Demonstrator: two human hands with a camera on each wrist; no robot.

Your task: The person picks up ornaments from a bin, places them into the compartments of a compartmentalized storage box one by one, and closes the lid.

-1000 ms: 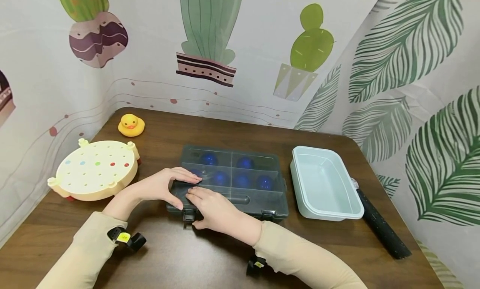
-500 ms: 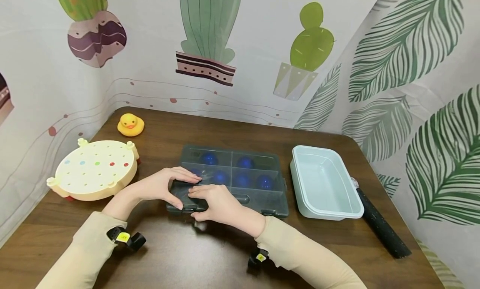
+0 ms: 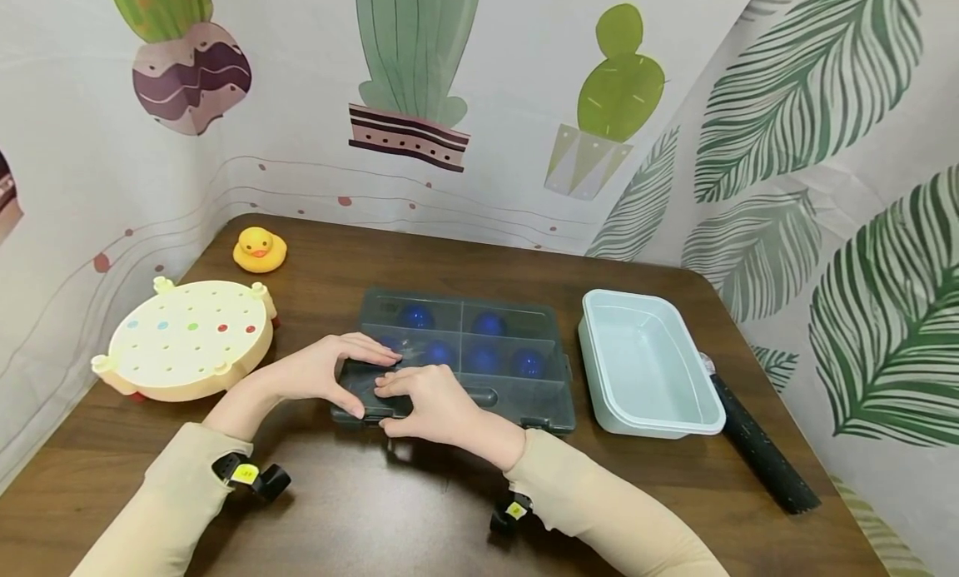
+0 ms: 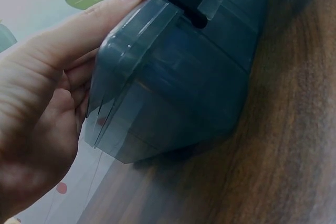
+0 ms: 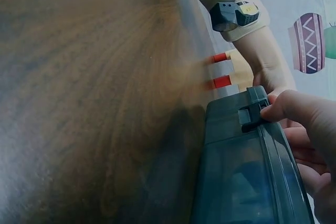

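A dark translucent compartment box (image 3: pixel 520 404) lies on the table with its lid down. Several blue balls (image 3: pixel 415 316) show through the lid in its compartments. My left hand (image 3: pixel 335 370) rests on the box's left end, fingers spread over the lid and thumb at the front edge. At the front left corner, my right hand (image 3: pixel 442 410) has its fingers on the lid and its thumb against the black latch (image 5: pixel 253 119), pinching the edge between them. The same latch (image 4: pixel 190 2) shows at the top of the left wrist view. A second latch (image 3: pixel 536 425) sits at the front right.
A pale blue plastic basin (image 3: pixel 650 365) stands right of the box, with a black-handled tool (image 3: pixel 760 448) beside it. At left is a cream round pegboard toy (image 3: pixel 191 335) on short legs. Behind it sits a yellow rubber duck (image 3: pixel 259 250). Patterned cloth hangs behind the table.
Since a second ago, the front left latch, which stuck out below my right hand, has swung up against the box. My right hand shifted slightly; my left hand stayed put.
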